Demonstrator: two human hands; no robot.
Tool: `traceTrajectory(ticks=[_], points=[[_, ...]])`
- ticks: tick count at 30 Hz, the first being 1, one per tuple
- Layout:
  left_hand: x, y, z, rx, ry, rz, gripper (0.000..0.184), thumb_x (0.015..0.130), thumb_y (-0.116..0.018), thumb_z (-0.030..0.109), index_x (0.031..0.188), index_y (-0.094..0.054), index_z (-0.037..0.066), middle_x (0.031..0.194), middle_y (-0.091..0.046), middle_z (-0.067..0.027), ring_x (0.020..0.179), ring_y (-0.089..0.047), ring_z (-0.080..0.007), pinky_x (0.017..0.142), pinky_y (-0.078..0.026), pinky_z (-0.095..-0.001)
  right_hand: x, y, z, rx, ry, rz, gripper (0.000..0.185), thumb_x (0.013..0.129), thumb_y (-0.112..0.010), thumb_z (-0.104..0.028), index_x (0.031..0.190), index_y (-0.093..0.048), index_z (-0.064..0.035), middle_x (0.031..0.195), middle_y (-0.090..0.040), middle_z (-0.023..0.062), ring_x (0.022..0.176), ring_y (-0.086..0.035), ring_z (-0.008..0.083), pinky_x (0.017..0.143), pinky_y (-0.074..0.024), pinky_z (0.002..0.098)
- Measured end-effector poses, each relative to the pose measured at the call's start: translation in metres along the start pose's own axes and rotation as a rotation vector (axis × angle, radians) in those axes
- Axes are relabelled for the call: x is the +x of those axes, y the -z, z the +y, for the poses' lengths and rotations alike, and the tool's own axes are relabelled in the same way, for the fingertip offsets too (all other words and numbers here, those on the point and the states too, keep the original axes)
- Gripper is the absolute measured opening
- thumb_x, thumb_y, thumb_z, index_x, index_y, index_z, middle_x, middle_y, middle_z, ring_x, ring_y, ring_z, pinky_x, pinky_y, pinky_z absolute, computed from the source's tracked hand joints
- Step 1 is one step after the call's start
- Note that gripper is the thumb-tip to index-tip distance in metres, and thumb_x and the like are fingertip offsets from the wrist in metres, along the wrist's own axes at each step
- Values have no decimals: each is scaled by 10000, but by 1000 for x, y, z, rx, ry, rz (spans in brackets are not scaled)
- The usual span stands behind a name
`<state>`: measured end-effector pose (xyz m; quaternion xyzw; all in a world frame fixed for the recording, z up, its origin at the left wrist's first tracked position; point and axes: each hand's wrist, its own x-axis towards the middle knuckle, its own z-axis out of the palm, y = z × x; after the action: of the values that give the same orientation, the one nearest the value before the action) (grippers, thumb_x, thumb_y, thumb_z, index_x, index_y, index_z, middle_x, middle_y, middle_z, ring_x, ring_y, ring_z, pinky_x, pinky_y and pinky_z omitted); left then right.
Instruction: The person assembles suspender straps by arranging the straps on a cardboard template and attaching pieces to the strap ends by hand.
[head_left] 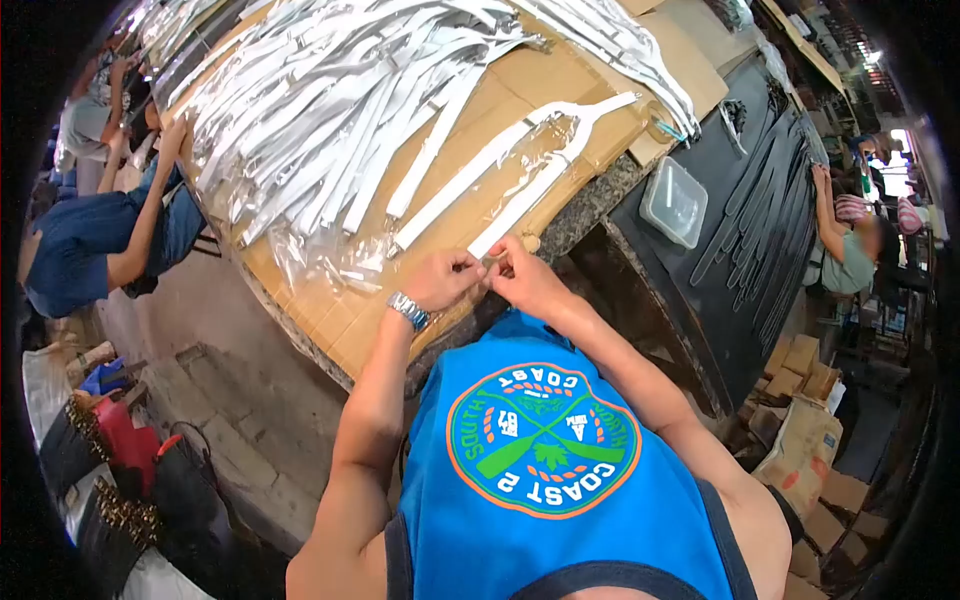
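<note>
Working at the near end of a Y-shaped white strap [530,198], left hand [436,281] and right hand [530,285] meet at frame centre, nearly touching. Fingers narrow on both sides, pinched on the strap's end; exact grip too small to make out. Strap lies on a cardboard sheet [310,322], fork toward upper right of frame, second leg ending just above the left hand. Silver watch [408,310] on left wrist. Big pile of white straps [350,90] fills upper left to top centre of the sheet, clear plastic wrapping [292,258] along its lower edge. More white straps [645,62] at top, right of centre. Sheet rests on a stone-edged tabletop [592,208]. Right of it, a dark surface [640,235] with a clear plastic box [674,203] and long black straps [745,205]. Person in dark blue [85,250] at left edge, one hand by the pile; person in light green [852,262] at right edge, beside the black straps. Cardboard boxes [800,355] at lower right.
</note>
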<state>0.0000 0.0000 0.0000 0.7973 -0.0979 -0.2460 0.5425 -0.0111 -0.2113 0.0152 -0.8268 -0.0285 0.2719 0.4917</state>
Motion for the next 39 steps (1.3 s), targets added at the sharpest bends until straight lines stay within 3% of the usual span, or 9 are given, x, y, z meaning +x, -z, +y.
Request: traceTrajectory(ticks=[5,8,12,17,21,26,31,35,39], points=[[-11,-4,10,-115,127,22,289,923,-669,328,970,-716,47,627,-599,11,486,-511,-80,468,-388,-274,3,-11,21,256,-22,4,345,842,-719,-181,1098,-537,-37,856,-655,63,802,-628,169,740,-509,326],[-8,-6,4,-131,51,89,293,925,-676,327,957,-708,37,620,-592,8,463,-496,-75,444,-376,-262,6,-8,21,266,-8,-11,196,869,-703,-167,960,-585,-38,788,-612,18,742,-595,112,664,-488,278],[-13,-2,18,-158,155,61,264,910,-674,274,980,-715,23,793,-694,-60,692,-615,-118,650,-497,-296,-5,-3,-7,311,-153,-56,130,921,-656,-180,910,-607,-59,745,-577,-9,676,-557,85,588,-453,244],[-14,-3,19,-214,178,49,222,917,-687,238,975,-719,27,791,-695,-37,698,-605,-87,628,-495,-273,-3,-2,3,270,-168,-28,128,957,-618,-224,937,-607,-99,763,-569,-30,682,-543,70,554,-444,244],[-9,-9,-1,-285,95,85,284,910,-694,177,1148,-652,29,848,-699,-44,694,-604,-83,618,-496,-255,2,7,11,57,-44,60,146,944,-620,-201,949,-607,-55,736,-596,19,664,-578,109,588,-474,295],[-9,-10,-3,-443,66,96,457,897,-684,74,1322,-519,37,937,-697,-42,736,-616,-75,634,-502,-231,-4,27,-9,115,-48,35,141,929,-634,-167,940,-627,-26,744,-632,45,661,-582,122,612,-483,299],[-4,-8,-2,-389,115,47,356,902,-668,79,1235,-567,6,926,-693,-45,771,-637,-84,662,-514,-237,-2,38,-20,16,7,-20,130,904,-651,-131,904,-651,-1,737,-638,55,662,-581,123,613,-478,303],[-1,-10,-11,-270,111,50,279,912,-643,78,1169,-587,-14,939,-698,-58,780,-645,-95,672,-521,-242,2,41,-15,-20,40,-44,233,892,-657,-121,1102,-622,-27,750,-639,67,684,-589,148,637,-482,318],[-6,-5,6,-487,159,14,268,929,-619,84,1177,-573,-9,960,-710,-85,772,-649,-112,673,-528,-252,-2,46,-31,-46,41,-92,466,889,-652,-109,1329,-504,-71,775,-639,82,717,-602,180,678,-491,341]])
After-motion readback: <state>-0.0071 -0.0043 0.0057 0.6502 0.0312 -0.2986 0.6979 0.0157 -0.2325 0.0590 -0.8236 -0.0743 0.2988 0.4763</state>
